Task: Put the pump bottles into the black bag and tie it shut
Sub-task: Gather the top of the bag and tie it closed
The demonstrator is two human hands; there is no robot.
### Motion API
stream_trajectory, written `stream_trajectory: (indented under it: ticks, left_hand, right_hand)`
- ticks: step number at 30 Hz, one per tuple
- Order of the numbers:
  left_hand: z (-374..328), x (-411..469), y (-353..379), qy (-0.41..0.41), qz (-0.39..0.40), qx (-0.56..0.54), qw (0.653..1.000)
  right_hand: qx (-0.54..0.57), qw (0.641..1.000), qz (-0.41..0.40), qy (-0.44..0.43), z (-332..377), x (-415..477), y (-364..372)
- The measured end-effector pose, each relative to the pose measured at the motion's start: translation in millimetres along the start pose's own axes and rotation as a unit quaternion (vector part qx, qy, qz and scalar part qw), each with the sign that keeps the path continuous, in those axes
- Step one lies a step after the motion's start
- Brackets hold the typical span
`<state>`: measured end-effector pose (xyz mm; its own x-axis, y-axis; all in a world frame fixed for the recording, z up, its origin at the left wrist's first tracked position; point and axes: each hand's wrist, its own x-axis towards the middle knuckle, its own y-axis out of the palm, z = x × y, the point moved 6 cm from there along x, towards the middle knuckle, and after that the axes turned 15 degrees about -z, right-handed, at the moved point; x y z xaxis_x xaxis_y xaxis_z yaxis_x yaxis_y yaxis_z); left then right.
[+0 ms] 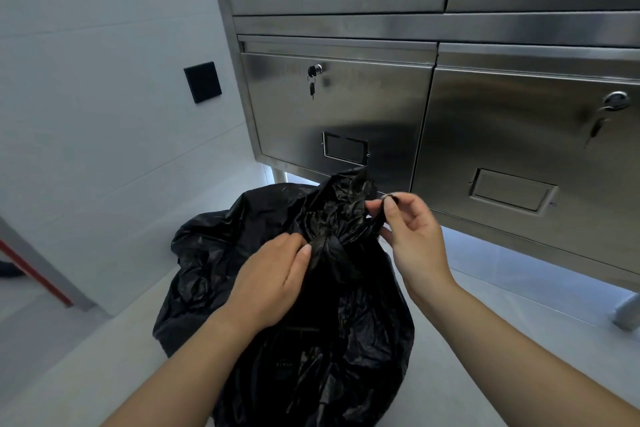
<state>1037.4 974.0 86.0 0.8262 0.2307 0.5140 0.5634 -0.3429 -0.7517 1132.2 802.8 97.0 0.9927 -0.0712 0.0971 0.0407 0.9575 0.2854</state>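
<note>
A large black plastic bag (pixel 346 340) sits on the pale floor in front of me, bulging and crumpled. Its neck is gathered into a knot (pixel 327 246) near the top, with loose plastic standing up above it. My left hand (pixel 273 281) presses against the knot from the left, fingertips on the plastic. My right hand (pixel 412 236) pinches a thin strip of the bag's plastic between thumb and forefinger, pulled out to the right of the knot. No pump bottles are visible; whatever the bag holds is hidden.
A stainless steel cabinet (pixel 346 107) with locked doors and keys in the locks stands right behind the bag on raised legs. A white wall with a black plate (pixel 202 81) is on the left. A red-edged frame (pixel 38 274) shows at far left.
</note>
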Motion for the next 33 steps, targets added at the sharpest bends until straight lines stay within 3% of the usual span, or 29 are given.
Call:
stream_trajectory:
  ticks: [5, 11, 13, 17, 23, 28, 33]
  left_hand:
    - [-12, 13, -5, -0.012, -0.033, -0.015, 0.999]
    - [-4, 17, 2, -0.14, -0.002, -0.11, 0.984]
    - [-3, 15, 4, -0.151, 0.011, -0.114, 0.982]
    - [-14, 19, -7, -0.106, -0.011, -0.135, 0.985]
    - [-41, 29, -10, -0.101, -0.084, -0.096, 0.987]
    - [-43, 34, -2, -0.118, -0.099, -0.096, 0.983]
    - [-20, 30, 3, -0.168, -0.096, -0.001, 0.981]
  right_hand:
    - [0.028, 0.997, -0.05, -0.048, 13, 3, -1]
    - [0.102, 0.985, -0.111, 0.087, -3, 9, -11]
    - [0.059, 0.993, -0.089, 0.056, -3, 9, -12]
    - [-0.067, 0.994, -0.023, -0.089, 4, 1, -10]
    - [-0.104, 0.985, 0.047, -0.128, 13, -11, 1]
    - [-0.029, 0.997, 0.023, -0.065, 15, -6, -10]
    - [0.022, 1.0, 0.008, 0.014, 11, 1, -22]
